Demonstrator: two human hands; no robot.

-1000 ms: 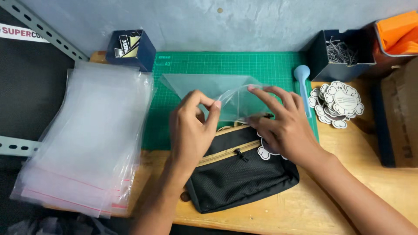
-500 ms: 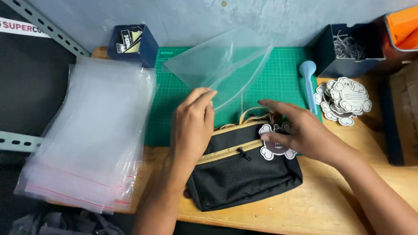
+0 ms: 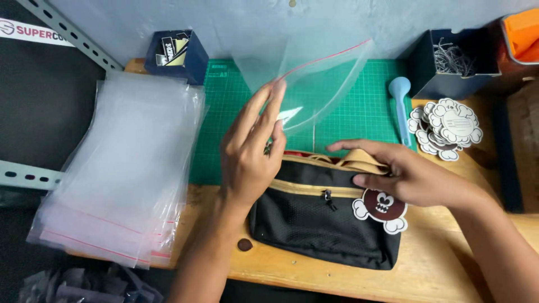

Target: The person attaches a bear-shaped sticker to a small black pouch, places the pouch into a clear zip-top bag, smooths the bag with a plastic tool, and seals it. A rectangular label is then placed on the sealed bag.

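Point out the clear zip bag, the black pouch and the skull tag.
clear zip bag [image 3: 314, 84], head view, middle of the plastic
black pouch [image 3: 314, 230], head view, mesh front
skull tag [image 3: 383, 206], head view, brown face

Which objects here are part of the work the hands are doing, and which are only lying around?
In use:
- clear zip bag, lifted by the left hand
- black pouch, with the right hand on its tan strap
- skull-shaped tag on the pouch

Lying about:
- stack of clear bags
- pile of tags
- blue tool
- box of strings
- green cutting mat
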